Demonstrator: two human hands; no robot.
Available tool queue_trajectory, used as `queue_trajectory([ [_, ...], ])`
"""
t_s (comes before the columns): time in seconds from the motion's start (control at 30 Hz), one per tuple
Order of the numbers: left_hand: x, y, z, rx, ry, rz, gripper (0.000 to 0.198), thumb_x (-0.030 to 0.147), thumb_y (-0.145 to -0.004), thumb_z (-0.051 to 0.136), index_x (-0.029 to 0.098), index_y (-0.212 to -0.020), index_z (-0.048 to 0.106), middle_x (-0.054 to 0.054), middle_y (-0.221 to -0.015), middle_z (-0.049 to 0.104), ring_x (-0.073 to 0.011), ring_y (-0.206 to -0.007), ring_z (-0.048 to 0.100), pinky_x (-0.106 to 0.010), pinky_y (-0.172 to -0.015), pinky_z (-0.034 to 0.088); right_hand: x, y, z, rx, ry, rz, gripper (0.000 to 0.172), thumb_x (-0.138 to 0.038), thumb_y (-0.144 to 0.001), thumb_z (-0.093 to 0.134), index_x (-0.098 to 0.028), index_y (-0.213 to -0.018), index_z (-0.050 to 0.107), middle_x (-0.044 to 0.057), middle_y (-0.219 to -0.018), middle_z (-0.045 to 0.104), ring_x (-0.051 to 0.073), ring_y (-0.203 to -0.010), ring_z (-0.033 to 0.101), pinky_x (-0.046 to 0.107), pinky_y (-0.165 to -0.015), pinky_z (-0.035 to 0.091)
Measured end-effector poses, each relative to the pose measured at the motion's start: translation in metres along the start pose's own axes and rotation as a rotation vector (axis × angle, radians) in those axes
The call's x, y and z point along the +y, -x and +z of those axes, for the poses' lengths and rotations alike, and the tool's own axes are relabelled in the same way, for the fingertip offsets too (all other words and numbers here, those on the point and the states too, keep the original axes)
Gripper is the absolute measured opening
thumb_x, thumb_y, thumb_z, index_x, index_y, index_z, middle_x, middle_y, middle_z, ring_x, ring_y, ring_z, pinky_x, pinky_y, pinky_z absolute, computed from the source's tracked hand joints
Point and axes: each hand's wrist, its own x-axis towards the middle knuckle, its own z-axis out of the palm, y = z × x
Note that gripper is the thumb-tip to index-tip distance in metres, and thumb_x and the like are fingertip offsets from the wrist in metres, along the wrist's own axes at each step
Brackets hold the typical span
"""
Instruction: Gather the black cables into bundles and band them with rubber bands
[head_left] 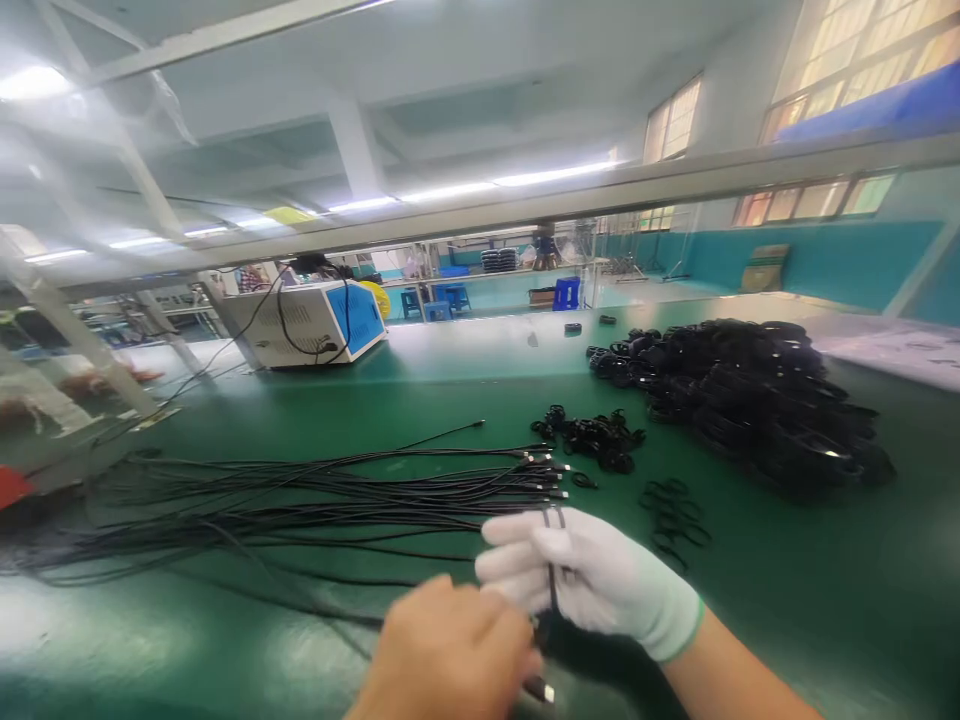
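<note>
My bare left hand (454,650) is closed around a black cable (352,617), slightly smeared by motion. The cable comes in from the left, and a plug with a metal tip (544,690) shows below my fingers. My right hand (592,575) wears a white glove with a green cuff. Its fingers are bent in, holding a thin black band (553,588) that crosses the glove. The two hands are close together, and the left partly covers the right's fingertips. Behind them lies a bundle of black cables (420,490), their plug ends pointing right.
Beyond the right hand are loose thin black bands (675,515) and a small pile of black loops (600,438). A large heap of black coils (750,400) lies at the right of the green table (442,390). A white-and-blue machine (315,322) stands at the back left.
</note>
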Motion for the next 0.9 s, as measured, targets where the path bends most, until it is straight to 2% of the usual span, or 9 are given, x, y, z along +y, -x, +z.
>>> queue_trajectory([
  [0.07, -0.017, -0.024, -0.016, -0.19, 0.111, -0.056, 0.024, 0.031, -0.088, 0.051, 0.023, -0.067, 0.061, 0.004, -0.06, 0.059, -0.0118, -0.052, 0.05, -0.025, -0.05, 0.032, 0.01, 0.0, 0.003, -0.067, 0.027, 0.12, 0.041, -0.032, -0.071, 0.073, -0.006, -0.1, 0.058, 0.007, -0.079, 0.058, 0.016, -0.071, 0.057, 0.035, -0.075, 0.041],
  [0.13, -0.032, -0.041, -0.02, -0.347, 0.306, -0.173, 0.009, 0.027, -0.08, 0.064, 0.022, -0.073, 0.065, 0.004, -0.068, 0.062, -0.0111, -0.063, 0.056, -0.021, -0.057, 0.037, 0.017, 0.0, 0.005, -0.121, -0.018, 0.215, 0.044, -0.032, -0.065, 0.077, -0.008, -0.095, 0.057, 0.005, -0.075, 0.058, 0.015, -0.067, 0.057, 0.035, -0.075, 0.041],
  [0.23, -0.046, -0.047, -0.002, -0.434, 0.647, -0.325, 0.004, 0.024, -0.077, 0.066, 0.021, -0.075, 0.068, 0.003, -0.074, 0.064, -0.0107, -0.07, 0.059, -0.018, -0.063, 0.041, 0.022, -0.003, 0.005, -0.154, -0.091, 0.276, 0.045, -0.031, -0.062, 0.079, -0.011, -0.095, 0.055, -0.003, -0.066, 0.052, 0.012, -0.061, 0.055, 0.033, -0.072, 0.042],
  [0.33, -0.053, -0.031, 0.026, -0.413, 0.832, -0.422, 0.018, 0.023, -0.086, 0.052, 0.02, -0.083, 0.069, 0.0, -0.081, 0.067, -0.0127, -0.075, 0.06, -0.02, -0.069, 0.044, 0.021, -0.004, 0.005, -0.138, -0.1, 0.205, 0.047, -0.032, -0.066, 0.076, -0.014, -0.104, 0.055, -0.002, -0.071, 0.054, 0.012, -0.063, 0.057, 0.037, -0.076, 0.043],
  [0.43, -0.055, -0.007, 0.04, -0.416, 0.648, -0.487, 0.027, 0.025, -0.09, 0.041, 0.02, -0.086, 0.067, -0.002, -0.084, 0.067, -0.0159, -0.079, 0.06, -0.024, -0.07, 0.044, 0.015, -0.005, 0.008, -0.094, -0.129, 0.078, 0.043, -0.03, -0.07, 0.074, -0.016, -0.106, 0.055, -0.003, -0.072, 0.054, 0.011, -0.064, 0.055, 0.04, -0.08, 0.042],
  [0.57, -0.049, 0.015, 0.034, -0.504, 0.203, -0.525, 0.032, 0.023, -0.092, 0.032, 0.021, -0.093, 0.064, -0.004, -0.088, 0.066, -0.0189, -0.079, 0.06, -0.029, -0.069, 0.043, 0.005, -0.005, 0.011, 0.001, -0.112, -0.053, 0.035, -0.029, -0.073, 0.071, -0.017, -0.104, 0.058, -0.001, -0.075, 0.055, 0.012, -0.067, 0.054, 0.042, -0.083, 0.042],
  [0.67, -0.038, 0.021, 0.03, -0.547, -0.023, -0.522, 0.032, 0.018, -0.091, 0.031, 0.021, -0.095, 0.062, -0.003, -0.087, 0.067, -0.0197, -0.076, 0.061, -0.03, -0.066, 0.041, 0.001, -0.003, 0.011, 0.087, -0.039, -0.081, 0.036, -0.033, -0.076, 0.068, -0.02, -0.109, 0.058, 0.004, -0.088, 0.06, 0.015, -0.072, 0.057, 0.043, -0.083, 0.042],
  [0.77, -0.025, 0.025, 0.034, -0.52, -0.114, -0.495, 0.029, 0.017, -0.091, 0.032, 0.022, -0.087, 0.061, -0.002, -0.08, 0.068, -0.0202, -0.071, 0.062, -0.03, -0.063, 0.038, -0.002, -0.001, 0.009, 0.143, 0.018, -0.102, 0.039, -0.035, -0.077, 0.067, -0.021, -0.112, 0.057, 0.006, -0.097, 0.061, 0.017, -0.076, 0.059, 0.045, -0.084, 0.041],
  [0.9, 0.002, 0.031, 0.039, -0.386, -0.021, -0.312, 0.022, 0.017, -0.086, 0.038, 0.023, -0.074, 0.055, 0.002, -0.064, 0.064, -0.0177, -0.055, 0.058, -0.03, -0.056, 0.033, -0.004, -0.001, 0.008, 0.184, 0.05, -0.152, 0.035, -0.032, -0.079, 0.066, -0.019, -0.11, 0.058, 0.007, -0.097, 0.062, 0.017, -0.078, 0.059, 0.045, -0.085, 0.041],
])
